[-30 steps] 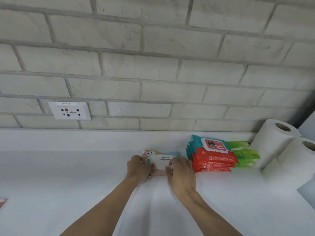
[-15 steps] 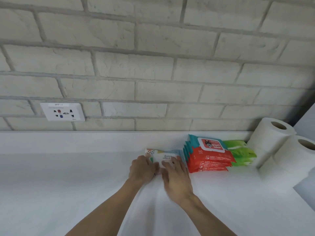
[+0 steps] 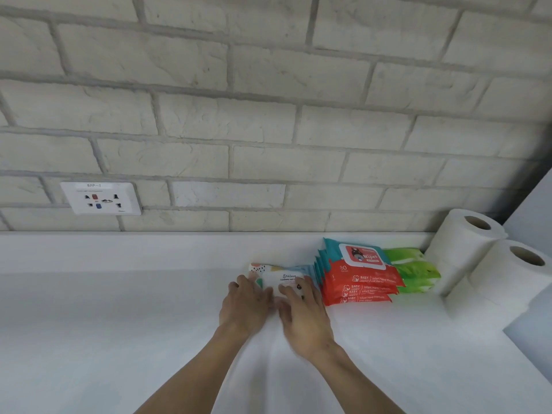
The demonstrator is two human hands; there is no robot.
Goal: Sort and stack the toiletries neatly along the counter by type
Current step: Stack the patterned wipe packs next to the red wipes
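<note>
The wipes pack (image 3: 283,279) (it reads "Stalove", "CLEANING WET") lies on the counter (image 3: 119,309) just beside a red stack (image 3: 361,282) marked "Wipes", "80", "BABY". It is likely light, soft and slippery, so best held at both short ends. The right hand (image 3: 303,319) lies flat-fingered on it; whether the left hand (image 3: 245,306), at its left end, pinches I cannot tell.
</note>
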